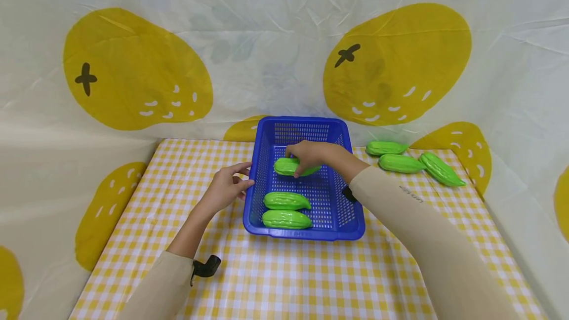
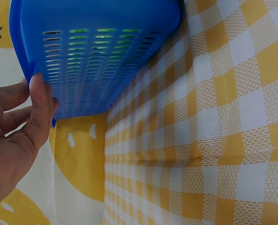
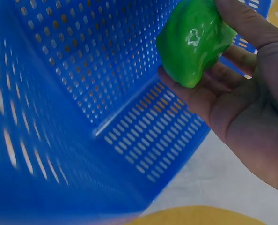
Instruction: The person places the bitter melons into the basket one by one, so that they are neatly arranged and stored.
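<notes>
A blue plastic basket [image 1: 328, 206] with slotted walls stands on the table. My left hand [image 1: 223, 189] holds its left rim with the fingertips; in the left wrist view, thumb and fingers meet the rim [image 2: 23, 51]. My right hand [image 1: 306, 154] reaches inside and grips a bright green, ridged bitter melon [image 1: 284, 166] from above, near the basket's middle. In the right wrist view, thumb and fingers wrap around that glossy bitter melon [image 3: 188, 42]. Two more bitter melons, an upper one [image 1: 286, 200] and a lower one [image 1: 286, 219], lie side by side at the basket's near left.
Three bitter melons lie right of the basket: one at the back [image 1: 386, 148], one in the middle [image 1: 401, 163] and one slanted [image 1: 441, 169]. A yellow-and-white checked cloth [image 1: 284, 280] covers the table. Behind it hangs a pale curtain [image 1: 266, 63] with large yellow fruit prints.
</notes>
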`<state>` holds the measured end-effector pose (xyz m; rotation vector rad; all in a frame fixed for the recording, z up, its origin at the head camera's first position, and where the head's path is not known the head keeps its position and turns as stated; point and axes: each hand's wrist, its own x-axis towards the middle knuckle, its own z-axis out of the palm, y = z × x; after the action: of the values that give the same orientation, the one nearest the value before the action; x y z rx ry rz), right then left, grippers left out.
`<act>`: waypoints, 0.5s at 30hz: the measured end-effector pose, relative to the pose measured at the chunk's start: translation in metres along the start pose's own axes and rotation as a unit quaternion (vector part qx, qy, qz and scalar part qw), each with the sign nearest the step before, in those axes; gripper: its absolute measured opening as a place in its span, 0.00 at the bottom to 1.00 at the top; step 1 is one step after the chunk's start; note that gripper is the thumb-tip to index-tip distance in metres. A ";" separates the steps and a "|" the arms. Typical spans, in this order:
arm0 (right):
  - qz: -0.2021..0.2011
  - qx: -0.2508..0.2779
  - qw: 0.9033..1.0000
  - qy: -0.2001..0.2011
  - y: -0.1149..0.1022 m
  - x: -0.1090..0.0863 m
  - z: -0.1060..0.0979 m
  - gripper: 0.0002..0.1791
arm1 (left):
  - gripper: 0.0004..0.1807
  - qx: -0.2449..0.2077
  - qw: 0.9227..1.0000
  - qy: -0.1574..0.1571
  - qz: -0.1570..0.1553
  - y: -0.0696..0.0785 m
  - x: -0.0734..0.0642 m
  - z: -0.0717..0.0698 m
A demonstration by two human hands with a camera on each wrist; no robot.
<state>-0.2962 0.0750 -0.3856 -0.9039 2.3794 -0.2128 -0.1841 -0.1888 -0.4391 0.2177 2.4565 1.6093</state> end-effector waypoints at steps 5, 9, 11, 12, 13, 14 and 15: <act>0.003 -0.001 1.000 -0.015 -0.001 0.006 0.006 0.34 | 0.30 0.001 1.000 -0.002 0.002 0.001 0.000 0.000; -0.007 0.000 1.000 -0.022 -0.002 0.011 0.012 0.33 | 0.30 0.007 1.000 -0.002 -0.001 -0.001 0.000 0.000; -0.008 0.004 1.000 -0.021 -0.004 0.012 0.015 0.32 | 0.29 0.009 1.000 -0.001 -0.002 -0.001 0.000 0.001; -0.007 0.006 1.000 -0.022 -0.005 0.013 0.017 0.32 | 0.29 0.009 1.000 -0.001 -0.002 -0.001 0.000 0.001; -0.007 0.005 1.000 -0.021 -0.006 0.014 0.018 0.32 | 0.29 0.009 1.000 0.000 -0.003 0.000 0.000 0.001; -0.007 0.003 1.000 -0.020 -0.006 0.014 0.020 0.32 | 0.29 0.009 1.000 0.000 -0.003 0.000 0.000 0.001; -0.005 0.005 1.000 -0.021 -0.007 0.015 0.022 0.32 | 0.29 0.009 1.000 0.001 -0.003 0.000 0.000 0.001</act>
<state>-0.2890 0.0613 -0.4081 -0.9079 2.3343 -0.2067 -0.1838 -0.1879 -0.4393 0.2110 2.4708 1.5864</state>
